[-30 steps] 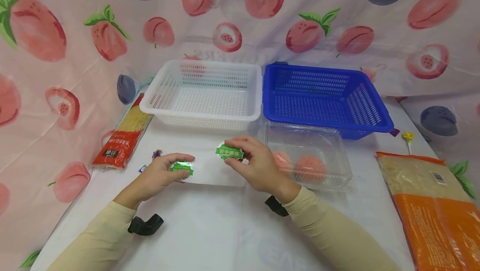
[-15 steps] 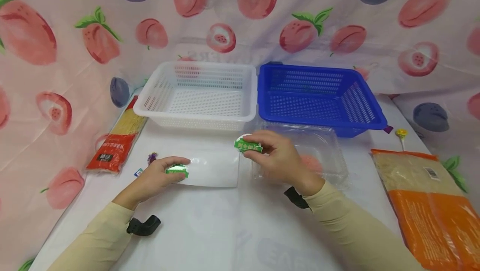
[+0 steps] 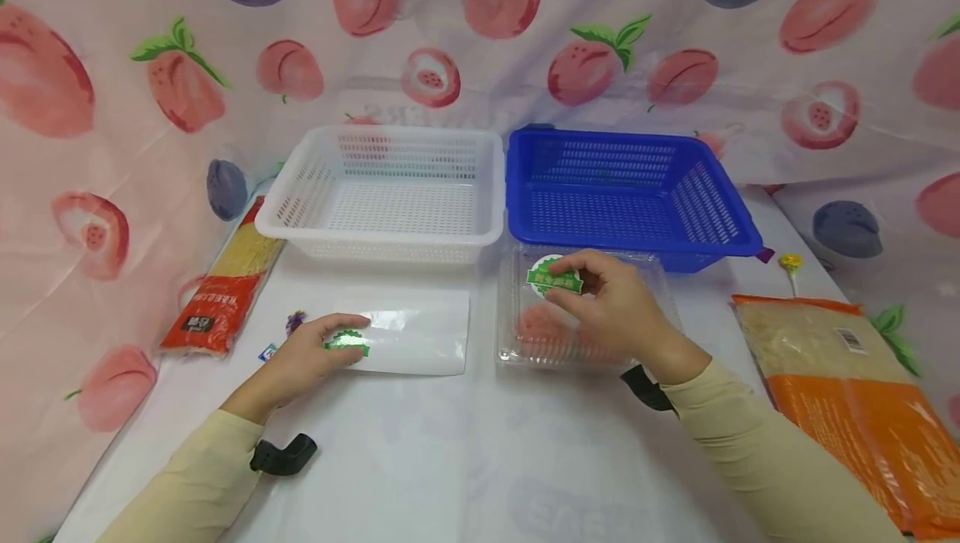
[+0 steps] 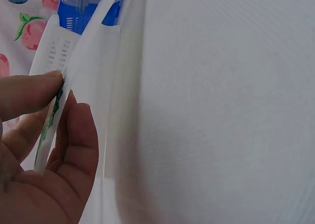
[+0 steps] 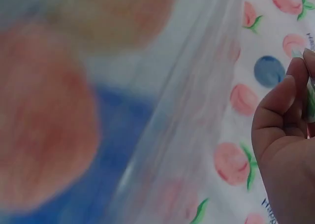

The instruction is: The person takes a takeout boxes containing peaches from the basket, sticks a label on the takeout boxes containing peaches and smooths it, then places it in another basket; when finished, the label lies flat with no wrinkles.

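Observation:
In the head view my left hand [image 3: 296, 364] pinches the left end of a glossy white backing sheet [image 3: 423, 330], which bears a green sticker [image 3: 347, 341] beside the fingers. The left wrist view shows the sheet [image 4: 91, 37] edge-on between thumb and fingers. My right hand [image 3: 622, 314] pinches a round white-and-green sticker [image 3: 546, 276] by its right side, over a lidded clear plastic box [image 3: 510, 353]. I cannot tell whether sticker and lid touch. Pinkish-orange balls [image 3: 538, 322] lie inside the box, partly hidden by the right hand.
Behind stand a white basket [image 3: 375, 241] and a blue basket [image 3: 630, 249], side by side. A red-and-yellow noodle packet [image 3: 217, 301] lies left, an orange bag [image 3: 847, 409] right. Near the bag is a yellow lollipop [image 3: 791, 262]. Small purple wrapped candy [image 3: 295, 322] lies beyond the left hand.
My right hand has carried its sticker rightward, from above the sheet to over the clear box. The left hand keeps its hold on the sheet, nearly still. The head view has shifted slightly.

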The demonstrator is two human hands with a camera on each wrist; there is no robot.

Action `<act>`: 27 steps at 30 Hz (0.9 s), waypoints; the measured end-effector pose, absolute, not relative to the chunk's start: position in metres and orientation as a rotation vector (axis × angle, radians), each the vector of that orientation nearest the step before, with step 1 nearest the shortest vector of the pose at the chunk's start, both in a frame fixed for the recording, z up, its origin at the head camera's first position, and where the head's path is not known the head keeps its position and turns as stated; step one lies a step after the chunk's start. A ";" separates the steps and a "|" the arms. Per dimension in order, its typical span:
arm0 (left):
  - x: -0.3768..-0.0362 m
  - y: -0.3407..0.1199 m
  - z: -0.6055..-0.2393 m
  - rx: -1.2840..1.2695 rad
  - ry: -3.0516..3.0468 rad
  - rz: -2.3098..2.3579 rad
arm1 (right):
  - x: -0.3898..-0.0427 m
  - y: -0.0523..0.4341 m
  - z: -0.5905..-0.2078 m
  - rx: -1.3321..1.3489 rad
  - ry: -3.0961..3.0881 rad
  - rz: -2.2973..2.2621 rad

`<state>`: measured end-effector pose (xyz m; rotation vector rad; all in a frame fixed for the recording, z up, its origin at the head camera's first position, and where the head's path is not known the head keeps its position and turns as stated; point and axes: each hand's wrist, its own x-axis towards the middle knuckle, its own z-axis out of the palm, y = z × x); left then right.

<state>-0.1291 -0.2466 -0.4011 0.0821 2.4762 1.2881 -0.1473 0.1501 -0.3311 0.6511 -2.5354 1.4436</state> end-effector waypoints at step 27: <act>-0.135 -0.245 -0.403 0.009 2.455 1.269 | -0.169 0.195 -0.335 0.435 -2.985 1.228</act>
